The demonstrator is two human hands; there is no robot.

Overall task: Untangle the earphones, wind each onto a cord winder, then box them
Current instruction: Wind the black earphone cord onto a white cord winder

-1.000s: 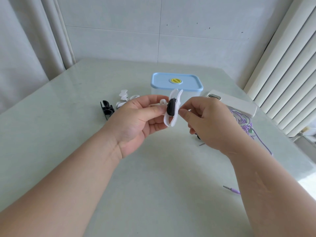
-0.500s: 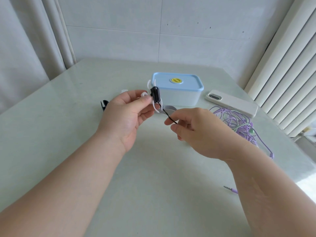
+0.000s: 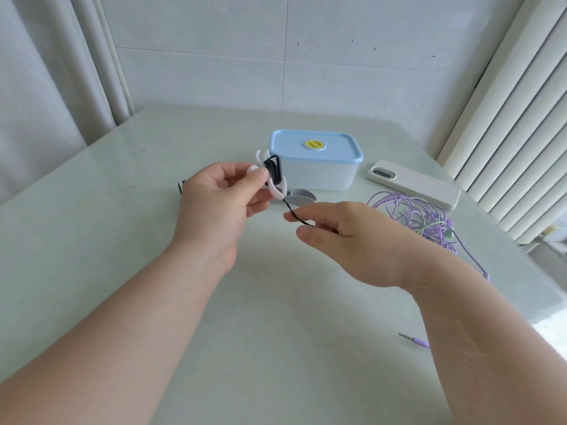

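Two hands: both are raised above the table, with bare forearms reaching in from the near edge
Left hand (image 3: 221,197): the thumb and curled fingers pinch the cord winder and hold it up in front of the box
Cord winder (image 3: 277,191): smooth white plastic with curved prongs at top and bottom
Black cord (image 3: 274,170): thin and matte, wound in several tight loops round the winder's middle; a short free stretch runs down and right to the other hand
Right hand (image 3: 346,237): the thumb and forefinger pinch the free stretch of the black cord, and the other fingers are loosely curled
Box (image 3: 319,177): a rounded rectangle with milky plastic walls, standing on the table just behind the winder
Lid (image 3: 337,148): pale blue, on the box, with a round yellow button (image 3: 315,144) at its middle
Purple earphones (image 3: 420,216): a loose tangled heap of thin glossy cord with a pale green strand in it, lying on the table right of the right hand and close to the phone
Plug (image 3: 414,339): purple with a metal tip, lying by the right forearm
Phone (image 3: 414,184): a flat slab in a smooth white case, lens side up, slantwise to the right of the box
Grey piece (image 3: 302,197): a flat oval on the table in front of the box; I cannot tell what it is
Table (image 3: 122,210): a pale green, glossy, stone-like top
Curtain (image 3: 46,87): soft white folds at the left
Slats (image 3: 506,118): white ribs at the right
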